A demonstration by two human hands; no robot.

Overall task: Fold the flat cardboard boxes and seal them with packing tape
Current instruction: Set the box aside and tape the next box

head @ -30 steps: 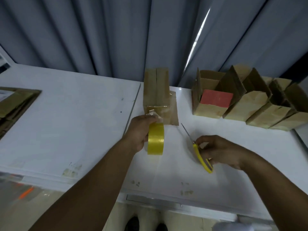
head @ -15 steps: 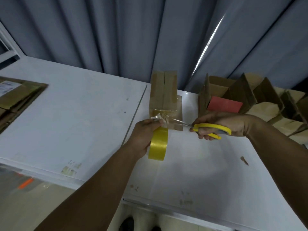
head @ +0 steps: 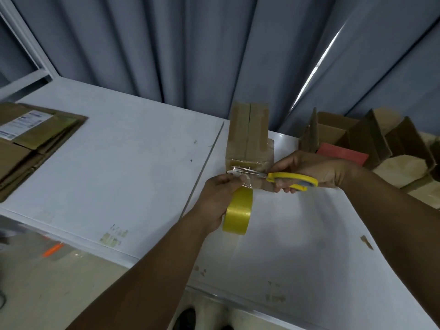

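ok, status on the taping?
Left hand grips tape roll. Right hand holds scissors, blades at the strip by the box. Nothing in the way.

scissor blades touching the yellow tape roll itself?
Apart. Head view: the blades of the scissors run in front of the cardboard box, above the tape roll; part of the left hand shows in the gap between.

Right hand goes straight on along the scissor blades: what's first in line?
The tape strip off the roll, at the scissors tips; just beyond, likely the left hand. Depth unclear.
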